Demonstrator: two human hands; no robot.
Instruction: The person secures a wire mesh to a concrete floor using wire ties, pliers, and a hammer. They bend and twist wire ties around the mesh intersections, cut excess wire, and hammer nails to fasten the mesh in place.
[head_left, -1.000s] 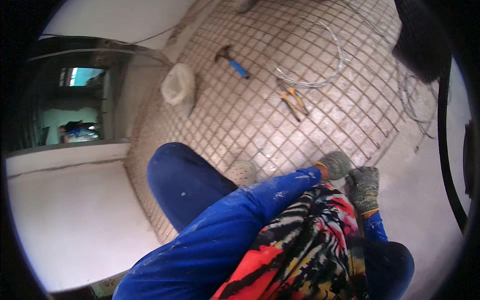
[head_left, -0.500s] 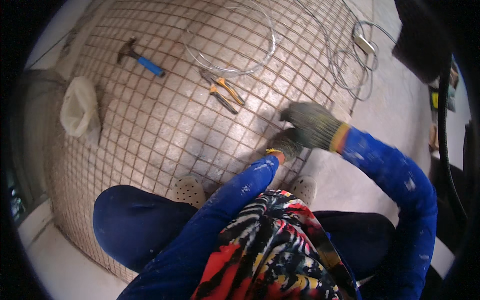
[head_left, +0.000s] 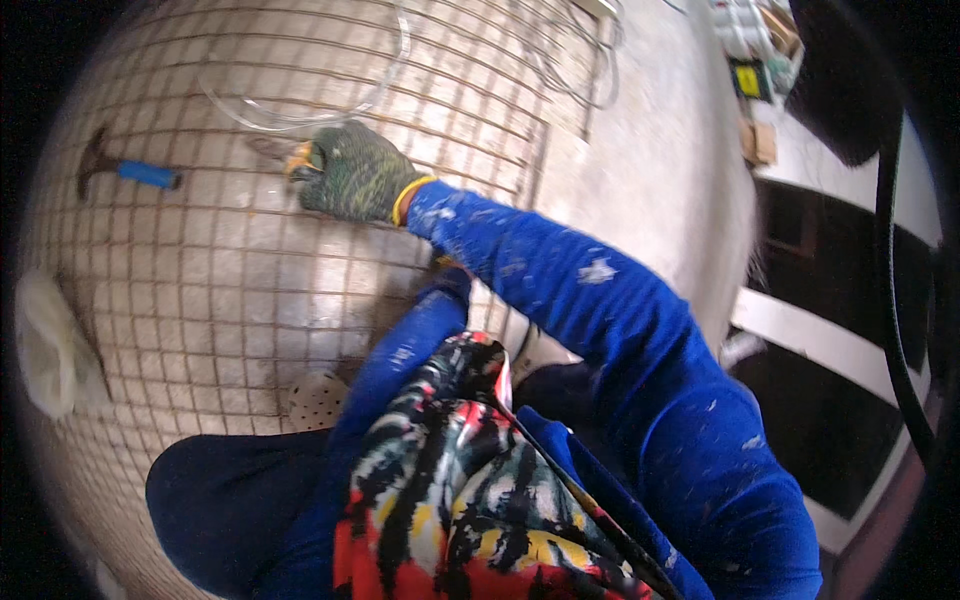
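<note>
My right hand, in a grey-green work glove with a yellow cuff, reaches out over the rusty wire mesh. Its fingers are closed round the orange handles of the pliers, whose jaws point left. My left hand is almost wholly hidden behind my right forearm; only a bit of its yellow cuff and the blue left sleeve show, low over the mesh. A coil of shiny wire lies just beyond the pliers. To the left rests a hammer with a blue handle.
A pale sack stands at the left edge. Loose grey cable lies at the far right of the mesh, with bare concrete floor beside it. Boxes and other items are at the upper right. My perforated clog is on the mesh.
My right hand has moved forward and left from beside my left hand and taken hold of the pliers. The view has shifted to the right; my left hand has become hidden.
</note>
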